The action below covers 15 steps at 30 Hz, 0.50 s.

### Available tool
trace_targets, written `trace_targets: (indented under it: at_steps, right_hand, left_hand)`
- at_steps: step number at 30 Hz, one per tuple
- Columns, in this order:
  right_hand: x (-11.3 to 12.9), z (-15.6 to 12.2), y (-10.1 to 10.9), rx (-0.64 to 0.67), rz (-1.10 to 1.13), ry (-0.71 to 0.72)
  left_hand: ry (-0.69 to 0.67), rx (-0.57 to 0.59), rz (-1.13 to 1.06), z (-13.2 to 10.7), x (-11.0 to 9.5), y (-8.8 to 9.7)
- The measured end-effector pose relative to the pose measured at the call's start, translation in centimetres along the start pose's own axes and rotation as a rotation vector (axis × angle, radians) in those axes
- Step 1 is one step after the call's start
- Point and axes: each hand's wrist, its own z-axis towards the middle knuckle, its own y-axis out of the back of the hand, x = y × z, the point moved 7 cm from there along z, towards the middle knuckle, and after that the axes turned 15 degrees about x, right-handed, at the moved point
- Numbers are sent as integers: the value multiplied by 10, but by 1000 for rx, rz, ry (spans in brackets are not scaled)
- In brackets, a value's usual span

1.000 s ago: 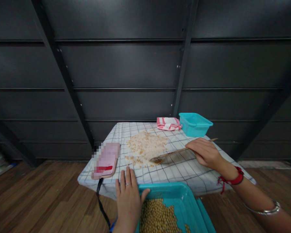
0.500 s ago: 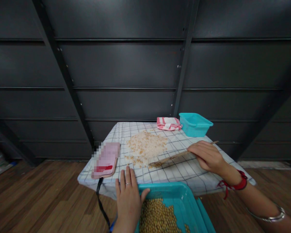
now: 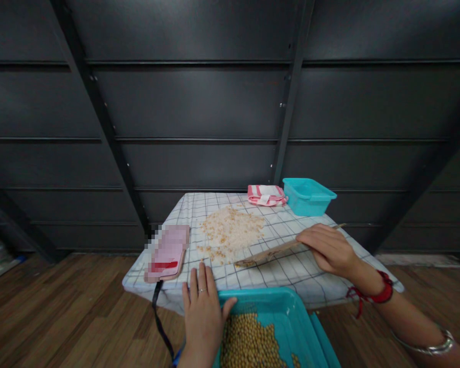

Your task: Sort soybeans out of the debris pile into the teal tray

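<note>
My right hand (image 3: 325,246) grips a flat brown card (image 3: 270,252) by its far end, its lower end resting on the checked tablecloth (image 3: 291,268) at the near edge of a pile of pale grain and beans (image 3: 230,230). A few beans lie against the card's tip. My left hand (image 3: 203,314) lies over the near left rim of a teal tray (image 3: 287,312) that holds yellow beans (image 3: 249,342); its fingers reach onto the cloth and the thumb is inside the tray.
A pink phone case (image 3: 167,253) with a black strap lies at the table's left edge. At the back stand a small teal tub (image 3: 308,196) and a folded pink-striped cloth (image 3: 266,195). Dark metal wall panels rise behind; wooden floor surrounds the small table.
My right hand has tilted the card so its broad face now shows, and the tip has slid slightly nearer. The left hand has stayed still.
</note>
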Motion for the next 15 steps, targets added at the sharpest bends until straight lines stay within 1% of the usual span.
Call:
trace_targets:
  at_steps: [9, 15]
  right_hand:
    - [1, 0, 7, -24, -4, -13]
    - [4, 1, 10, -11, -6, -14]
  left_hand:
    - [5, 8, -57, 0, 1, -4]
    - [3, 16, -68, 0, 2, -4]
